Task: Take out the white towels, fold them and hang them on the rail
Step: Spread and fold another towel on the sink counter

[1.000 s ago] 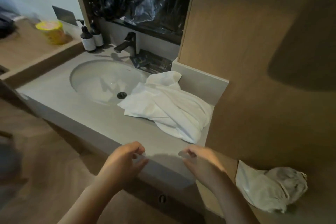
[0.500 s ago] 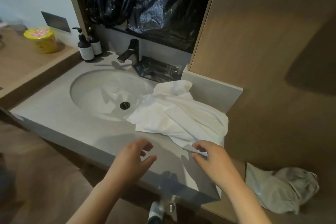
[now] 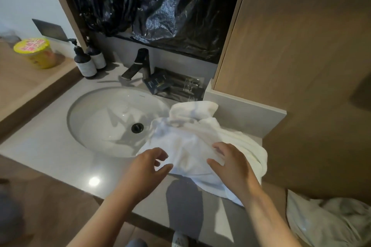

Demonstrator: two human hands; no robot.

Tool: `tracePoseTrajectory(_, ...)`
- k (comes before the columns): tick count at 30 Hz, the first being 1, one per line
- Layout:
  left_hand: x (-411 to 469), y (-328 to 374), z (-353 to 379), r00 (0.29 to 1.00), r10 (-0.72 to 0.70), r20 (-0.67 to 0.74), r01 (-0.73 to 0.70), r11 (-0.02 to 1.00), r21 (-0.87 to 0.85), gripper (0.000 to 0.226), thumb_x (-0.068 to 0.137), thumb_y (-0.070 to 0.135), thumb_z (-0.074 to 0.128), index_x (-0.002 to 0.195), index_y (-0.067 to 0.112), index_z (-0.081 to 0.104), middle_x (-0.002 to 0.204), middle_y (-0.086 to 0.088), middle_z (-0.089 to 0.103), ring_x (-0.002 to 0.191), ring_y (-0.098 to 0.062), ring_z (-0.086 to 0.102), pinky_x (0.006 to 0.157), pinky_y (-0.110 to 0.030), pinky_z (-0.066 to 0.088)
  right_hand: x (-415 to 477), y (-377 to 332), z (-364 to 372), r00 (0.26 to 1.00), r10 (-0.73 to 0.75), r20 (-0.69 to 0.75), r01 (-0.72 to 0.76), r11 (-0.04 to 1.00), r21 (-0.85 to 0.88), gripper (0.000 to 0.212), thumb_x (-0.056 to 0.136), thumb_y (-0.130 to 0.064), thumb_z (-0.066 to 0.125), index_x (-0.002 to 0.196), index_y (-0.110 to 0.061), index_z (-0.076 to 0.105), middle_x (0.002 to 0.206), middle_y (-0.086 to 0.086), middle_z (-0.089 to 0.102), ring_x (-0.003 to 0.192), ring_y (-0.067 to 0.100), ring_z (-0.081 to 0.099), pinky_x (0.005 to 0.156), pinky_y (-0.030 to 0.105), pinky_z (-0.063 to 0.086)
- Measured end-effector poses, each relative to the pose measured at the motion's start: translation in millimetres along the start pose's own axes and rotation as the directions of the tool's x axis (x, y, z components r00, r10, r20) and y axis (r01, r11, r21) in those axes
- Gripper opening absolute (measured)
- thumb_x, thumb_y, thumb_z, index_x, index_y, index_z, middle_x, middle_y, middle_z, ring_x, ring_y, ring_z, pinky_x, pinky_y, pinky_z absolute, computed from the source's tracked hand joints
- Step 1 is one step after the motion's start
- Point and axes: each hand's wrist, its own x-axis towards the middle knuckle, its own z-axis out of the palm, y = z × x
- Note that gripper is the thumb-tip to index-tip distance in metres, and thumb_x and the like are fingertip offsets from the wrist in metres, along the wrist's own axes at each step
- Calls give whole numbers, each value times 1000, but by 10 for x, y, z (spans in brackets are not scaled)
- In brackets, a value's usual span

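Looks like a hotel bathroom. Shown by a round white ceramic basin (image 3: 96, 122) sunk in a grey stone counter (image 3: 50, 156), with a black metal tap (image 3: 143, 64) at the far side. Far left, two dark pump bottles with white labels (image 3: 86, 64); right of the tap, small dark toiletry packets (image 3: 158, 84). Near right, crumpled white cloth towels (image 3: 200, 138) on the counter.

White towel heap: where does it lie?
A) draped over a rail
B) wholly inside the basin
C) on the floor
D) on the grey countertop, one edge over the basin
D: the crumpled white towel heap rests on the grey stone countertop, its left edge overhanging the oval white basin.
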Motion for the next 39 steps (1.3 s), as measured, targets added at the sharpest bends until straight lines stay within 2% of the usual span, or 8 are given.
tracePoseTrajectory(9,582,4,127,980,110,168,-124,989,75,45,85,44,69,126,30,57,123,14,54,96,-3,57,83,-17,46,-1,6,94,970,228,-81,-230,973,-17,29,87,-35,69,111,-22,60,92,-9,56,84,9,54,69,15,38)
tracePoseTrajectory(11,691,-15,134,959,175,221,-196,977,79,45,84,44,70,125,29,59,123,12,53,101,-7,58,85,-16,44,-96,-19,134,951,285,-124,-286,958,8,27,88,-38,69,110,-24,60,102,-10,58,95,9,57,75,10,40)
tracePoseTrajectory(16,867,-93,198,904,281,322,-331,937,109,56,78,53,72,123,21,61,122,7,50,106,-12,56,85,-11,35,-378,-131,309,850,459,-257,-452,887,92,49,86,-40,70,130,-18,59,130,0,57,118,20,54,104,39,42)
tracePoseTrajectory(22,948,-214,251,875,379,300,-414,908,62,22,83,28,75,91,9,69,110,-1,49,81,-12,54,73,-3,32,-493,-223,477,785,531,-319,-514,846,141,43,88,-34,71,124,-13,64,121,3,58,111,23,55,94,33,46)
tracePoseTrajectory(26,950,-209,225,890,356,285,-362,932,-33,9,84,14,71,79,7,66,102,-1,51,74,-9,53,70,3,32,-549,-218,512,781,511,-360,-501,856,128,29,92,-27,66,116,-11,67,107,2,63,104,24,57,86,32,46)
tracePoseTrajectory(31,848,-135,148,925,267,269,-226,958,-175,12,86,13,63,79,8,54,93,-1,57,82,-8,57,70,-11,43,-579,-85,471,785,478,-395,-461,876,143,23,92,-31,66,107,-14,64,129,6,55,125,23,47,101,36,43)
tracePoseTrajectory(34,816,-59,81,947,204,249,-157,968,-195,15,92,20,57,78,16,57,80,4,66,72,-5,62,59,-8,42,-594,78,417,758,576,-307,-508,816,278,49,88,-44,66,128,-20,53,139,1,49,130,22,43,102,37,43)
tracePoseTrajectory(39,755,24,29,956,111,272,-18,947,-322,17,96,20,53,83,11,58,87,-4,67,77,-17,69,71,-30,60,-600,220,534,738,616,-274,-539,783,309,84,85,-58,63,153,-30,22,155,1,29,137,24,39,99,32,41)
